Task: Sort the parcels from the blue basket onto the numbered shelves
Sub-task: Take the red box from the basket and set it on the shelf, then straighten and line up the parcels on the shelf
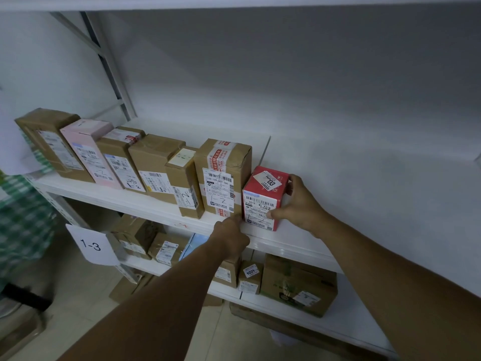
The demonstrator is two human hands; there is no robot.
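Observation:
A small red parcel (pixel 263 196) with a white label stands on the white shelf (pixel 145 203), at the right end of a row of several parcels. My right hand (pixel 299 205) grips it, thumb on the front face and fingers round its right side. My left hand (pixel 230 237) is at the shelf's front edge, fingers curled, with a fingertip touching the bottom left corner of the red parcel. The brown taped box (pixel 223 175) marked 1-2 stands right beside the red parcel on its left. The blue basket is out of view.
A paper tag reading 1-3 (pixel 91 244) hangs on the left post below. The lower shelf (pixel 299 306) holds several brown boxes. To the right of the red parcel the upper shelf surface (pixel 364 204) is bare. More boxes lie on the floor under the shelves.

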